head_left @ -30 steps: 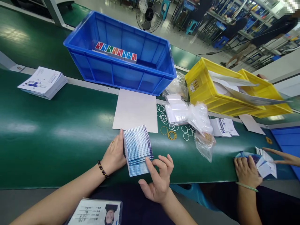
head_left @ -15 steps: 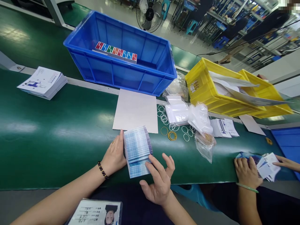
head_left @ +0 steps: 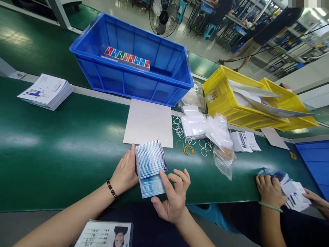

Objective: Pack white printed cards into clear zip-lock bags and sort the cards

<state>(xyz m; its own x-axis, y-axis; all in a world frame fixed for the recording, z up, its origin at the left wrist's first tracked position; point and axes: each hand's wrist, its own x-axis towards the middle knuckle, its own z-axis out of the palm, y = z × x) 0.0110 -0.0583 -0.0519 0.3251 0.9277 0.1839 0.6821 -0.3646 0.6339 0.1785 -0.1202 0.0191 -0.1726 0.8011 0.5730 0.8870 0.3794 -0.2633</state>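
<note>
A fanned stack of blue-and-white cards lies on the green belt near its front edge. My left hand rests flat against the stack's left side, fingers stretched out along it. My right hand is at the stack's near right corner, its index fingertip on the cards and the other fingers curled loosely. A white sheet lies just behind the stack.
A blue crate with coloured packs stands behind the sheet, two yellow bins to its right. Rubber bands and plastic bags lie between. A leaflet pile sits far left. A co-worker's hands handle cards at right.
My right hand's fingers have curled and shifted slightly along the stack's corner. The co-worker's far hand has drawn down towards their cards. My left hand has stayed put.
</note>
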